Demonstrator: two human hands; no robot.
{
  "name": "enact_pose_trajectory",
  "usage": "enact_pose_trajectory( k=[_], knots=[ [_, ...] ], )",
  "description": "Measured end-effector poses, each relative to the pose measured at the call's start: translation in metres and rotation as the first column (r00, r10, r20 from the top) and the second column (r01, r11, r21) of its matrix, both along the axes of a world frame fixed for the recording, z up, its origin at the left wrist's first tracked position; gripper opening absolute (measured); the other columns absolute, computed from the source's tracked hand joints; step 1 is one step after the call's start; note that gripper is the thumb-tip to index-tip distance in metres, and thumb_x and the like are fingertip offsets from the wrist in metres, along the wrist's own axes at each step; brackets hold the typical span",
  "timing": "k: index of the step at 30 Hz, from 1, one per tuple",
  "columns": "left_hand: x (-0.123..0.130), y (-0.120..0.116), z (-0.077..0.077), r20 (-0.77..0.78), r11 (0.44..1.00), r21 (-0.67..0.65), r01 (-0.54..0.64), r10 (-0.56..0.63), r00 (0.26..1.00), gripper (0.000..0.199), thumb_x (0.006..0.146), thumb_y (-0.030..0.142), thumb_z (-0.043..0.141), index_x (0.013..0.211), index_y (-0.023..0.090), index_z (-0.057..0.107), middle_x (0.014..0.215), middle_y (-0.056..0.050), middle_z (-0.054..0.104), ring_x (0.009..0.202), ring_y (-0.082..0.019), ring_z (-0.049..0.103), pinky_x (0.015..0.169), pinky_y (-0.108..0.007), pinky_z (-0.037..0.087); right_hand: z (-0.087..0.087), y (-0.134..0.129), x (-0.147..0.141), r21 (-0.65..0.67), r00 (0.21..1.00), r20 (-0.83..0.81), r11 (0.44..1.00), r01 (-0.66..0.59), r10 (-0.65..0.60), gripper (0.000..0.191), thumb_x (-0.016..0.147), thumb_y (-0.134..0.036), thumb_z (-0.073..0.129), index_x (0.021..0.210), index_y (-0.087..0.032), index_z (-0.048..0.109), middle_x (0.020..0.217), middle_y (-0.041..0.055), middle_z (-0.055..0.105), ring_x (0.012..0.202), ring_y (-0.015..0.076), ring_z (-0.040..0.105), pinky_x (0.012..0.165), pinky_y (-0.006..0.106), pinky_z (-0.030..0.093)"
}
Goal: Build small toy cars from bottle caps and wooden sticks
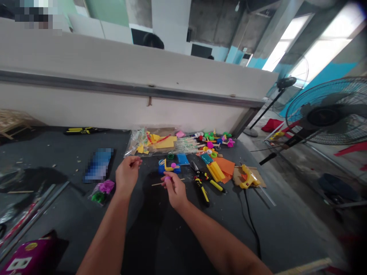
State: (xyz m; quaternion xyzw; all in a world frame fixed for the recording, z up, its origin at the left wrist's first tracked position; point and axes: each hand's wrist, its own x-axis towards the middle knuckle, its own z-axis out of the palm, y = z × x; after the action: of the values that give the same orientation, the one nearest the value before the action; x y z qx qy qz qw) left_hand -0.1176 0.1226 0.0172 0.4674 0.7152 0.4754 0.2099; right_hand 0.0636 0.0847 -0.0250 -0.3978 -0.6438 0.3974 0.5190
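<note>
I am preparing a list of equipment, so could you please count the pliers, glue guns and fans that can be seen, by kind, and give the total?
Pliers: 2 (one near the partition, one beside the right hand)
Glue guns: 1 (yellow, on cardboard)
Fans: 2 (one near, one farther back)
Total: 5

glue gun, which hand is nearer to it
Right. The right hand is to the left of the glue gun, with open pliers lying between them; the left hand is farther left, beyond the right hand.
</note>
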Motion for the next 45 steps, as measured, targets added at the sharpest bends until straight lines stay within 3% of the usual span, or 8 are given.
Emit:
enact_pose_trajectory(
  k=[4, 8, 11, 15, 18, 27, 35, 45],
  knots=[
    [0.041, -0.023, -0.012, 0.192, 0.99, 0.11, -0.085, 0.063, 0.979, 0.024, 0.077, 0.036, 0.052, 0.09, 0.018, 0.06, 0.078, -0.005, 0.065, 0.067, -0.017, 0.06, 0.066, -0.026, 0.045, 0.001, 0.008, 0.007, -0.099, 0.99, -0.133, 0.994, 0.035, -0.048, 0.029, 0.092, -0.035, 0.037, 0.102, -0.017, 0.057, 0.068, 0.0001, 0.06, 0.052, 0.009, 0.055, 0.05, 0.02, 0.046],
    [0.076, -0.041, -0.015, 0.244, 0.97, 0.102, 0.22, -0.238, 0.94, 0.029, 0.081, 0.044, 0.048, 0.074, 0.019, 0.061, 0.064, -0.001, 0.06, 0.059, -0.014, 0.055, 0.058, -0.024, 0.042, 0.003, 0.018, 0.016, -0.061, 0.979, -0.129, 0.986, 0.154, -0.161, 0.022, 0.083, -0.034, 0.055, 0.098, -0.018, 0.055, 0.079, 0.0009, 0.061, 0.064, 0.011, 0.057, 0.059, 0.023, 0.048],
    [0.084, -0.041, -0.02, 0.439, 0.917, 0.068, 0.394, -0.382, 0.813, 0.039, 0.078, 0.053, 0.049, 0.069, 0.016, 0.062, 0.06, 0.0, 0.058, 0.056, -0.014, 0.053, 0.055, -0.024, 0.043, 0.004, 0.02, 0.02, -0.024, 0.983, -0.079, 0.986, 0.165, -0.166, 0.03, 0.076, -0.028, 0.063, 0.102, -0.019, 0.052, 0.092, 0.0036, 0.061, 0.078, 0.0144, 0.06, 0.069, 0.027, 0.05],
    [0.078, -0.038, -0.029, 0.771, 0.898, 0.068, 0.435, -0.324, 0.548, 0.044, 0.076, 0.057, 0.052, 0.08, 0.015, 0.063, 0.065, -0.002, 0.061, 0.058, -0.015, 0.055, 0.058, -0.028, 0.048, 0.007, 0.018, 0.021, 0.098, 0.993, 0.054, 0.99, 0.103, -0.109, 0.02, 0.076, -0.024, 0.062, 0.095, -0.02, 0.059, 0.095, 0.0054, 0.061, 0.085, 0.0173, 0.058, 0.072, 0.029, 0.049],
    [0.074, -0.039, -0.029, 0.827, 0.892, 0.106, 0.439, -0.324, 0.459, 0.033, 0.073, 0.048, 0.062, 0.079, 0.016, 0.064, 0.068, -0.001, 0.062, 0.06, -0.013, 0.055, 0.061, -0.027, 0.048, 0.011, 0.015, 0.02, 0.178, 0.993, 0.091, 0.982, 0.056, -0.073, 0.019, 0.076, -0.023, 0.061, 0.096, -0.022, 0.062, 0.097, 0.0068, 0.061, 0.093, 0.0195, 0.057, 0.073, 0.031, 0.05],
    [0.069, -0.04, -0.023, 0.85, 0.887, 0.107, 0.449, -0.316, 0.421, 0.024, 0.07, 0.039, 0.069, 0.073, 0.015, 0.065, 0.064, 0.001, 0.058, 0.06, -0.01, 0.053, 0.062, -0.023, 0.048, 0.016, 0.016, 0.023, 0.287, 0.98, 0.189, 0.958, 0.01, -0.067, 0.021, 0.077, -0.023, 0.062, 0.098, -0.024, 0.063, 0.096, 0.0055, 0.062, 0.096, 0.0196, 0.056, 0.089, 0.038, 0.045],
    [0.066, -0.04, -0.023, 0.823, 0.884, 0.074, 0.461, -0.315, 0.472, 0.021, 0.066, 0.034, 0.072, 0.064, 0.015, 0.063, 0.058, 0.002, 0.056, 0.055, -0.008, 0.05, 0.058, -0.019, 0.043, 0.018, 0.017, 0.025, 0.314, 0.969, 0.24, 0.949, -0.026, -0.053, 0.033, 0.075, -0.023, 0.062, 0.108, -0.023, 0.06, 0.103, 0.0073, 0.061, 0.1, 0.0207, 0.054, 0.089, 0.038, 0.045],
    [0.066, -0.041, -0.022, 0.861, 0.873, 0.084, 0.481, -0.307, 0.406, 0.027, 0.068, 0.041, 0.069, 0.072, 0.014, 0.067, 0.067, -0.002, 0.062, 0.062, -0.013, 0.056, 0.064, -0.026, 0.048, 0.018, 0.017, 0.024, 0.34, 0.972, 0.223, 0.941, -0.005, -0.075, 0.014, 0.078, -0.021, 0.061, 0.091, -0.023, 0.062, 0.095, 0.0058, 0.061, 0.096, 0.0194, 0.056, 0.088, 0.038, 0.045]
  ],
)
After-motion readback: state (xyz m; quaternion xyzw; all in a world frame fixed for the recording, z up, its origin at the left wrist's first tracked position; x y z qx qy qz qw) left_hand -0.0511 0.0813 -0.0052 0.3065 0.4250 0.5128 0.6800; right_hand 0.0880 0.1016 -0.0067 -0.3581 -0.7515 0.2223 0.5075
